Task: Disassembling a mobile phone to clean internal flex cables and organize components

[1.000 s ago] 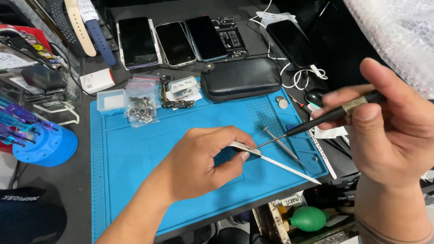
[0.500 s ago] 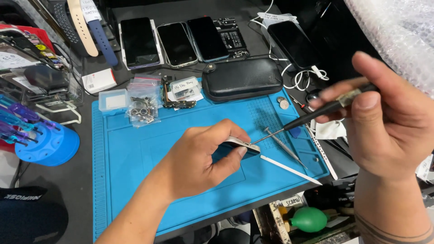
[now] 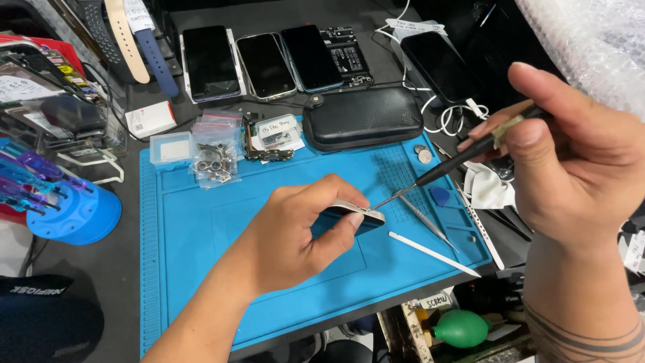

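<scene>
My left hand (image 3: pixel 302 232) grips a phone (image 3: pixel 357 215) by its edges and holds it tilted on edge over the blue work mat (image 3: pixel 195 269). Between thumb and fingers, my right hand (image 3: pixel 571 154) holds a thin black screwdriver (image 3: pixel 463 153) like a pen. The screwdriver's metal tip points down-left and meets the phone's raised corner. Most of the phone's body is hidden behind my left fingers.
Metal tweezers (image 3: pixel 426 222) and a white spudger (image 3: pixel 433 254) lie on the mat's right side. Small parts bags (image 3: pixel 215 154), a black zip case (image 3: pixel 363 117), three phones (image 3: pixel 265 64), a blue tool stand (image 3: pixel 74 215) and a green air blower (image 3: pixel 460 328) surround it.
My right hand has lifted and drifted slightly right, steepening the screwdriver while its tip stays at the phone's corner. My left hand has tipped the phone a little.
</scene>
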